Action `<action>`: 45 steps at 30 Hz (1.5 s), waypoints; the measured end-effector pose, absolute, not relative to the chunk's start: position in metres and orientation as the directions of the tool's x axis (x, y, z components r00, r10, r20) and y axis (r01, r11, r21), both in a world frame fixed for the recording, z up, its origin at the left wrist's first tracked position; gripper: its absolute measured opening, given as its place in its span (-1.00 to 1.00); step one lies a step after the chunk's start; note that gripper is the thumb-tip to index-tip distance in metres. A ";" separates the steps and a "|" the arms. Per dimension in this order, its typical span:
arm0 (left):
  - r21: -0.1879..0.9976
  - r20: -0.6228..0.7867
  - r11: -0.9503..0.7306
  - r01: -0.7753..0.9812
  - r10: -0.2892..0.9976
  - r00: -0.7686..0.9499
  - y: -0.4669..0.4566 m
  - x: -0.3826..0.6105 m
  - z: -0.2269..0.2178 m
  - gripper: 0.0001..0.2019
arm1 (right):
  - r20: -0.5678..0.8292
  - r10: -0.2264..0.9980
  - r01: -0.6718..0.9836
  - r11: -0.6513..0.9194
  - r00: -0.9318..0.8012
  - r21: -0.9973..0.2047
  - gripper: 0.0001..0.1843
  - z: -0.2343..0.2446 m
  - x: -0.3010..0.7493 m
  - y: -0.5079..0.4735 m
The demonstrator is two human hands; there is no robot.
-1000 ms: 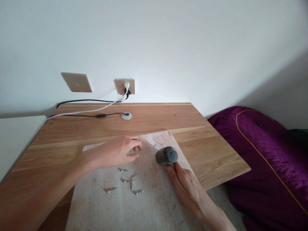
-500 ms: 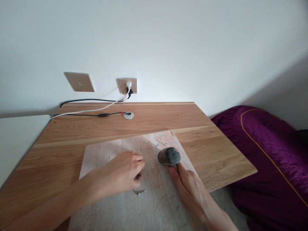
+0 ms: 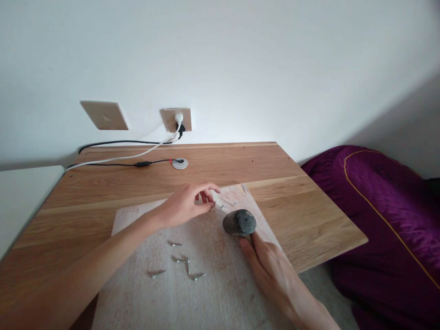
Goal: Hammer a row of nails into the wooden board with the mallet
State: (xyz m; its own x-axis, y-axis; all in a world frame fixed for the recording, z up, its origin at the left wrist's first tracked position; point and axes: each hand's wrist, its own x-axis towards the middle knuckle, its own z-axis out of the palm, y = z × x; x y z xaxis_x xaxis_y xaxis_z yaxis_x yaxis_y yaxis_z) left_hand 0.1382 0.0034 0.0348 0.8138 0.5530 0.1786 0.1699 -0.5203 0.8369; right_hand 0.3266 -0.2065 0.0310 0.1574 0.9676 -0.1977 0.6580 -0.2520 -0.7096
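Black mallet (image 3: 239, 222) in right grip (image 3: 266, 256), left grip's (image 3: 187, 204) hold unclear, screws (image 3: 188, 266) between, cables (image 3: 142, 164) behind

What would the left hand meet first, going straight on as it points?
Probably the metal fastener just beyond the left hand, near the far edge of the pale board; depth is unclear.

Mallet head (image 3: 239, 222) dark grey; screws (image 3: 197, 277) silvery; board (image 3: 220, 298) whitish, brownish blotches
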 end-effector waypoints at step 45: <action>0.743 0.273 -0.639 0.200 0.561 0.781 0.002 0.139 0.002 -0.91 | -0.209 0.965 0.664 -0.260 0.158 -0.701 -0.66 0.033 0.328 -0.207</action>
